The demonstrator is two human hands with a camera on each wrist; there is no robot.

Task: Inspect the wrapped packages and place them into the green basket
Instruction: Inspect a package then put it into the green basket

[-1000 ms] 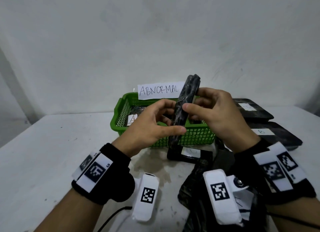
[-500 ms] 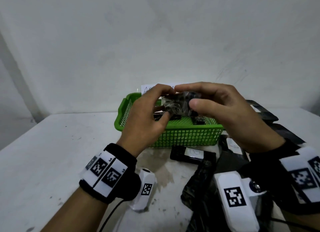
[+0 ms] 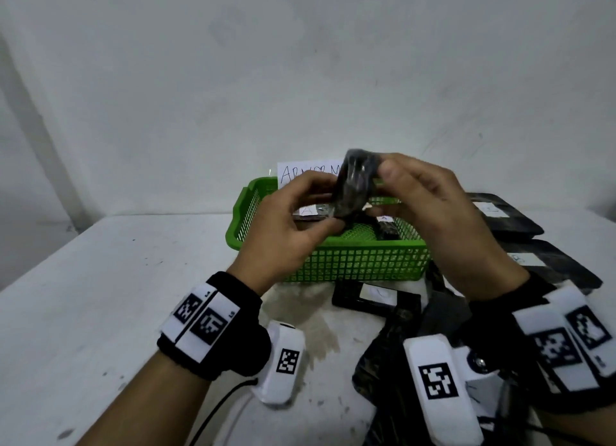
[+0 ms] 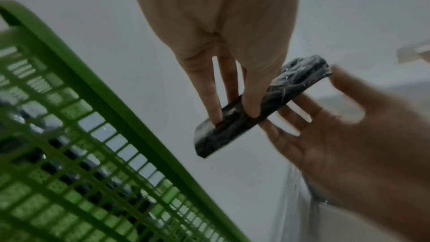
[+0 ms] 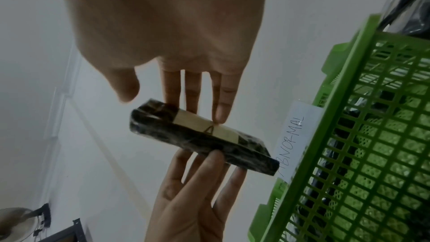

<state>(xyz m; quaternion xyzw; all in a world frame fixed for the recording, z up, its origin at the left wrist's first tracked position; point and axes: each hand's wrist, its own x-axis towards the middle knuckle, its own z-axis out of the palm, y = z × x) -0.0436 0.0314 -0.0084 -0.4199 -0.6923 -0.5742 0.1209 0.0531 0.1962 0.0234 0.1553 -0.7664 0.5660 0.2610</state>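
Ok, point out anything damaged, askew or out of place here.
Nothing looks damaged. The package held between the left hand and right hand near the basket has wrinkled wrap, but its label sits flat. The one untidy thing is a crumpled heap of black plastic on the near right of the table.

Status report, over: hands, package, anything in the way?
Left hand, right hand both pinching the wrapped package. Airborne, not yet in green basket. Other packages inside; room left.
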